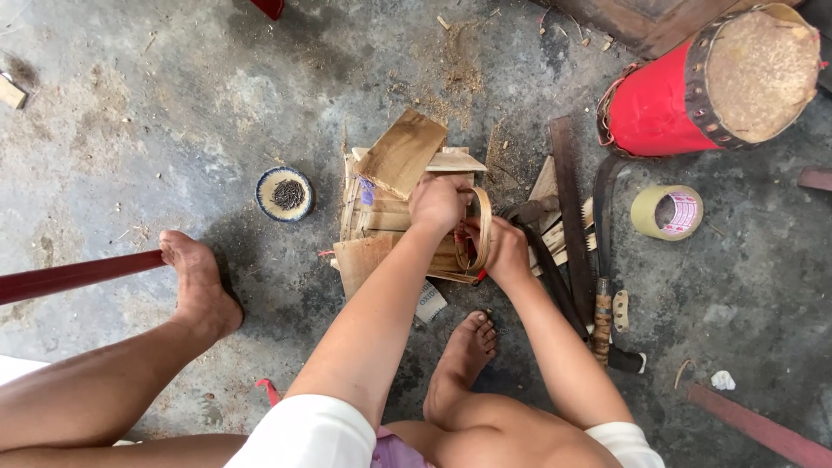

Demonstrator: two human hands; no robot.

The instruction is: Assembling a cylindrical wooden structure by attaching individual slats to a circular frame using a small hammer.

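stained grey concrete floor (173, 113), sawdust, both hands on bamboo hoop (479, 227)

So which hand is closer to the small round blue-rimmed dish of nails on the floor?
Left. The left hand sits just right of the dish of nails, on the wood pieces; the right hand is farther right.

A red drum (693, 91) is cut off at the floor's top right edge; the right hand (505, 251) hides part of the bamboo hoop (481, 227).
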